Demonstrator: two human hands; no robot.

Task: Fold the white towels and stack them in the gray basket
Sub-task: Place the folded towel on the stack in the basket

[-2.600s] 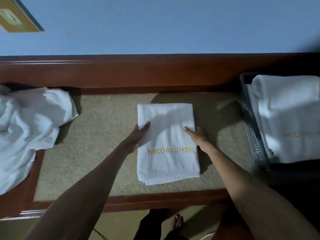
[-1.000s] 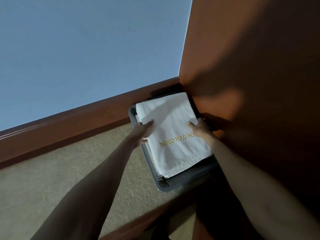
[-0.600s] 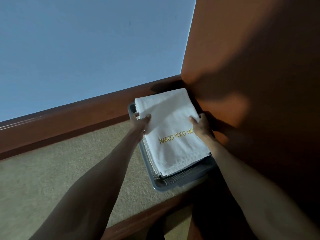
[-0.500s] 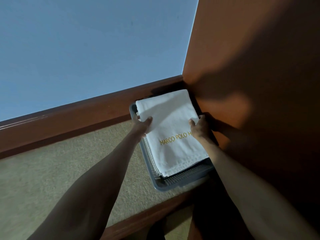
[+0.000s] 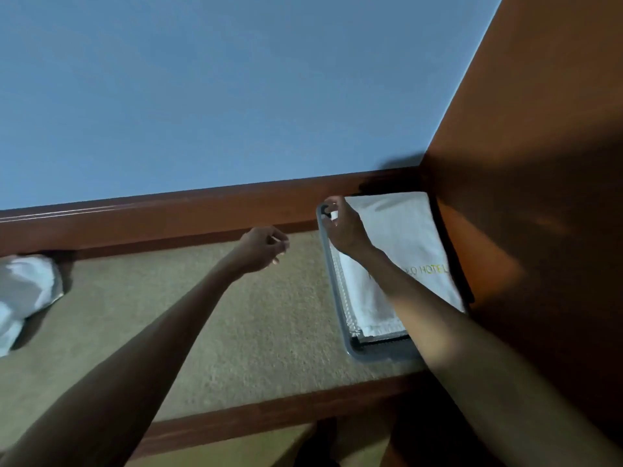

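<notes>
I see soft white cloth in the folded towel point(image 5: 401, 237) and the crumpled towel point(image 5: 27, 291). The gray basket point(image 5: 377, 354) looks like smooth plastic with a meshed wall. The beige tabletop point(image 5: 256, 315) is rough and matt, its wooden rail point(image 5: 168, 217) is glossy, and the blue wall point(image 5: 236, 96) is matt.

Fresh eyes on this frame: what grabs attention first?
The folded white towel with gold lettering, lying in the gray basket at right against the brown panel. Next, the right hand over the basket's far left corner and the left hand, loosely curled and holding nothing, above the beige surface. A crumpled white towel sits at the far left edge.
</notes>
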